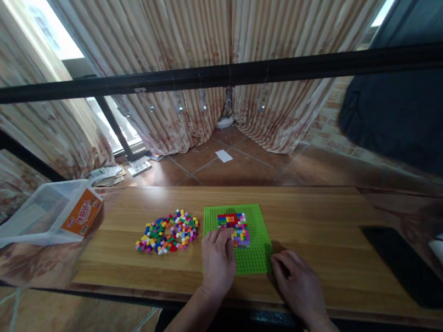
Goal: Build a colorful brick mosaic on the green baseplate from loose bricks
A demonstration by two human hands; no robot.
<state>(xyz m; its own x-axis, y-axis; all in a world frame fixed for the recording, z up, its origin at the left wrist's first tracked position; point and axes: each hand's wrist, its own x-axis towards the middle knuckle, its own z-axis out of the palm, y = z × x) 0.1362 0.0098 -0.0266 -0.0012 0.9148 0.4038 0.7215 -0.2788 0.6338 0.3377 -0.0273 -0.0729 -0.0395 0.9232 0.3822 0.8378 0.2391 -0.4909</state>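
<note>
- Right hand [297, 285]: fingers curled, beside the green baseplate [253, 257].
- Left hand [219, 257]: fingers bent over the brick patch [243, 230]; whether either hand grips anything cannot be told.
- Baseplate: flat on the tabletop [321, 225]; likely light, stiff (hold by edges).
- Brick patch: on the baseplate; likely hard pieces, pinch by sides.

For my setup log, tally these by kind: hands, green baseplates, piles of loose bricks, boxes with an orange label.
Hands, left hand and right hand: 2
Green baseplate: 1
Pile of loose bricks: 1
Box with an orange label: 1
Total: 5
</note>
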